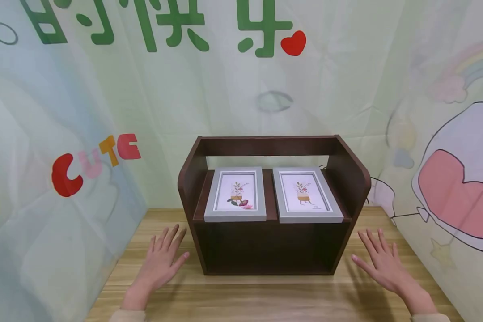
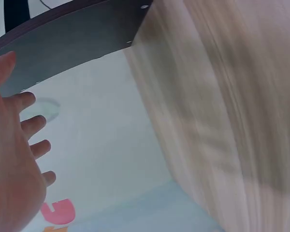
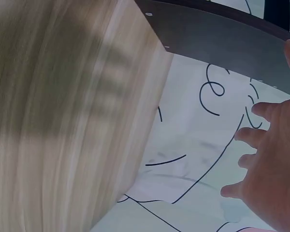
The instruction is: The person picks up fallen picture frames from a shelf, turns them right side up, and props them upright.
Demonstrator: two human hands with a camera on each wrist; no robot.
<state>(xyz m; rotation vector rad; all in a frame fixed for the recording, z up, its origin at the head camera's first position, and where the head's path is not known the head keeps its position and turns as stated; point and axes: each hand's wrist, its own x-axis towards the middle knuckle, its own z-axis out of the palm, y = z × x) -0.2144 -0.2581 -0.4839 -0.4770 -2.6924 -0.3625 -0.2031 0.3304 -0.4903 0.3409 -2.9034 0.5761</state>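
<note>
A dark brown two-tier wooden shelf (image 1: 265, 146) stands on the table in the head view. Two silver picture frames lie face up on its upper board: the left frame (image 1: 235, 218) shows a vase print with a dark red and pink flower at its lower edge, the right frame (image 1: 311, 216) a similar vase print. To the left of the shelf is my left hand (image 1: 159, 264), fingers spread and holding nothing. My right hand (image 1: 386, 268) is likewise spread out on the other side, apart from the shelf. Each wrist view shows straight fingers beside a shelf side panel (image 2: 87, 43).
Light wood-grain table (image 1: 241, 297) lies under the shelf. A printed cloth backdrop (image 1: 225, 98) rises close behind it, and cloth side walls (image 1: 36, 232) flank the table left and right. The shelf's lower compartment (image 1: 265, 248) opens toward me.
</note>
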